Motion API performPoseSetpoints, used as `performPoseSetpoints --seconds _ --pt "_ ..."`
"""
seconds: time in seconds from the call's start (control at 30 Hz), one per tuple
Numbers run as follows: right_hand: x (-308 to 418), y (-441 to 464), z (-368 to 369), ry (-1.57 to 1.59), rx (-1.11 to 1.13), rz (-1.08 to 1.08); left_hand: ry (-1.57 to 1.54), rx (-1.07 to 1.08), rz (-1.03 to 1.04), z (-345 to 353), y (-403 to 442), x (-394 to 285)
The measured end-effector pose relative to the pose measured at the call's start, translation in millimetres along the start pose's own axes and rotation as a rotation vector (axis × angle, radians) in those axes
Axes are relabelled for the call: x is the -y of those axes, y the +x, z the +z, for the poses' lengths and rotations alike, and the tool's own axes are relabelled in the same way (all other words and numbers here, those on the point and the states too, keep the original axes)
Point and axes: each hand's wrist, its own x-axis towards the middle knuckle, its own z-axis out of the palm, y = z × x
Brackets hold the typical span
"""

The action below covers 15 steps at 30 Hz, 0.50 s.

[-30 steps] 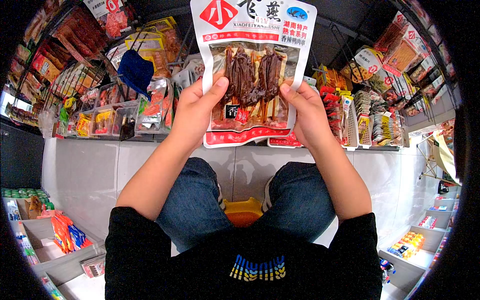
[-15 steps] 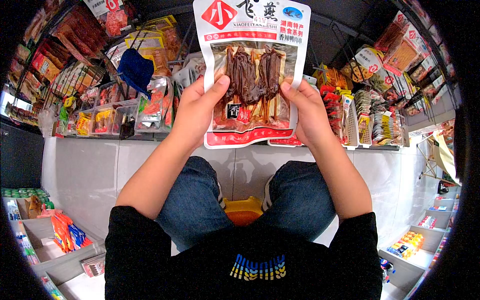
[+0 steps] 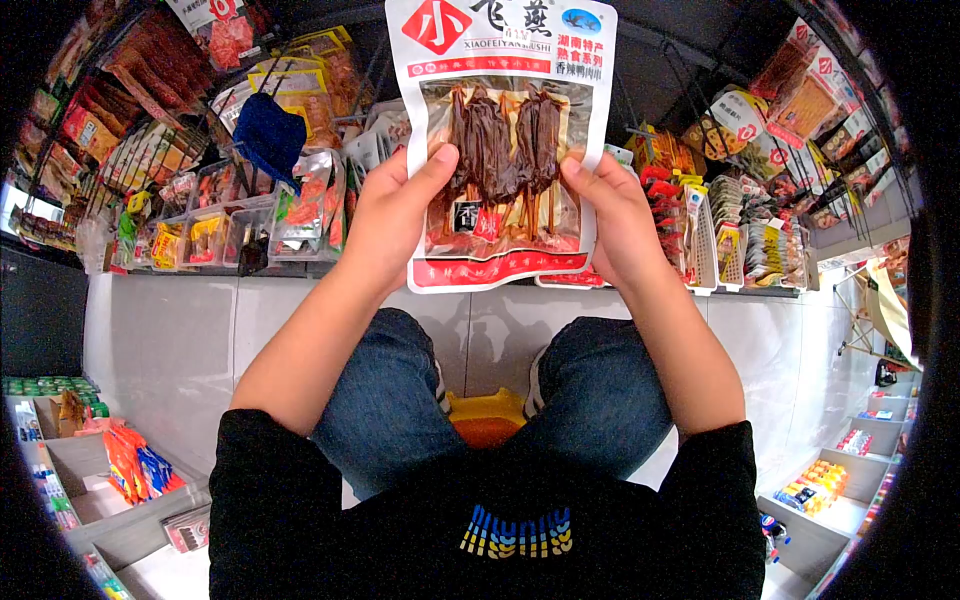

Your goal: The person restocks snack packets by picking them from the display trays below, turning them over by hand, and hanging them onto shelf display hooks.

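Note:
Held up in front of me is a white and red snack packet (image 3: 505, 150), with a clear window showing dark brown meat on skewers. Its printed front faces me, nearly upright. My left hand (image 3: 400, 205) grips the left edge, thumb on the front and fingers behind. On the right edge, my right hand (image 3: 610, 205) pinches the packet the same way. The fingers behind the packet are mostly hidden. Both forearms reach forward above my knees.
Behind the packet, clear bins (image 3: 215, 235) and white baskets (image 3: 705, 245) of packaged snacks line a low shelf. A dark blue cloth-like item (image 3: 268, 138) hangs at left. Packets hang on racks both sides. A yellow stool (image 3: 487, 412) shows between my legs. Grey compartments (image 3: 95, 470) stand lower left.
The packet has shifted very slightly upward in view, its lower edge tipping a little. Both hands keep the same hold on its sides.

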Motion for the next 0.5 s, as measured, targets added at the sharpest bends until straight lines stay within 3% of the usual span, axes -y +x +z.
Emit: performPoseSetpoints --seconds 0.5 --pt "3.0 -1.7 4.8 0.022 -0.025 0.010 -0.011 -0.003 -0.001 -1.0 0.8 1.0"
